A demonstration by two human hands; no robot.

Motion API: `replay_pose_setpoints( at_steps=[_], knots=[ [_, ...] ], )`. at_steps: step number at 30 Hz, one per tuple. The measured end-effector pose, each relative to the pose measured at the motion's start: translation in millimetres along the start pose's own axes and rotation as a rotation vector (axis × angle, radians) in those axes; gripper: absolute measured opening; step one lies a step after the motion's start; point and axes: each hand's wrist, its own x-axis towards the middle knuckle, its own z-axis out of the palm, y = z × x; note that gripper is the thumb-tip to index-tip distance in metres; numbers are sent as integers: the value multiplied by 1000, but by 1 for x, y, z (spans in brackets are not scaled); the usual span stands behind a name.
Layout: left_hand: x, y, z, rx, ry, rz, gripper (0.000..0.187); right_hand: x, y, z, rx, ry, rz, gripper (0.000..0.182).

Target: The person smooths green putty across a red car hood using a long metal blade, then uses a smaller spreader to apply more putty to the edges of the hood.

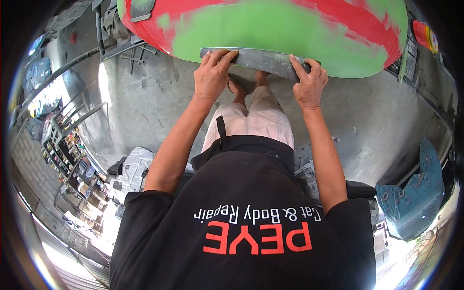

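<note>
A large curved red panel (208,7) fills the top of the head view, with a broad coat of light green putty (251,29) over much of it. Along its near edge lies a long, thin grey putty spreader (266,60), slightly bowed. My left hand (211,73) grips the spreader's left end, fingers on its upper side. At the other end, my right hand (309,83) is closed on it with the index finger stretched along the face. A grey flat piece (141,9) rests on the panel's upper left.
Bare concrete floor (145,96) lies below the panel, my feet on it. Metal frames (82,116) and cluttered shelves (72,164) stand at the left. A blue-green covered piece (413,198) is at the right, and a red and yellow can (425,36) at the upper right.
</note>
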Motion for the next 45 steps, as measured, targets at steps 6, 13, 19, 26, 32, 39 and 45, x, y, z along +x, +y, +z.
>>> replay_pose_setpoints(
  at_steps=[6, 13, 19, 26, 32, 39, 45],
  knots=[
    [-23, -2, 9, 17, 5, 38, 42, -28, 3, 12, -26, 2, -18, 89],
    [-52, 5, 6, 3, -153, 16, 44, -52, 6, 17, -13, -12, -56, 76],
    [-54, 6, -10, -5, -160, 48, 38, -41, -9, -28, 38, -185, -53, 65],
    [80, -11, -25, 16, 90, 144, 34, 92, -1, -58, 58, -53, -47, 61],
    [152, -28, -16, 32, 31, 94, 27, 167, 19, -41, 25, -20, -68, 54],
    [180, -24, -28, -73, -67, 105, 22, 203, 23, -45, -65, -145, -7, 58],
    [198, -27, -32, -40, -171, 90, 24, 227, 21, -55, 7, -325, 68, 57]
  ],
)
